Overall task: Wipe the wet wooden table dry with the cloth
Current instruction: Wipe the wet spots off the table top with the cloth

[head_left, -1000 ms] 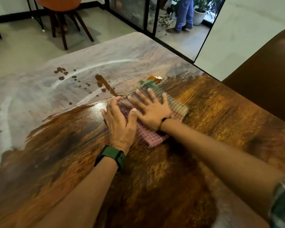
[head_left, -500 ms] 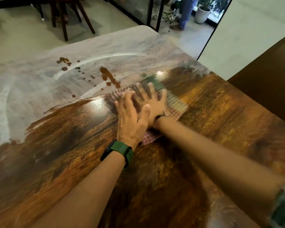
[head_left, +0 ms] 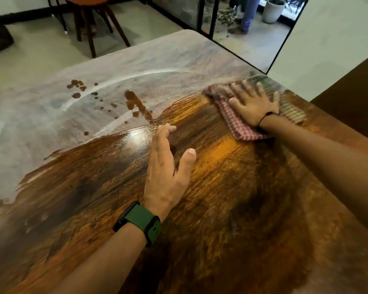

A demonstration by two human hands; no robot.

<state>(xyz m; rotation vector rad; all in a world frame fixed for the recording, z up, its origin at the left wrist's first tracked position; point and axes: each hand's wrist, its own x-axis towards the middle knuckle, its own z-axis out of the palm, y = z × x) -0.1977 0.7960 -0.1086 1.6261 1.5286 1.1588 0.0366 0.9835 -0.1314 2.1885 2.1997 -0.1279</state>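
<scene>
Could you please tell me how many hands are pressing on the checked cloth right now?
1. The right hand lies flat on the red-and-green checked cloth near the table's far right edge; the left hand is apart, over bare wood.

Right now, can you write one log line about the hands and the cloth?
right hand: flat on cloth, table's far right edge | left hand: open, off cloth | brown drops: unwiped
</scene>
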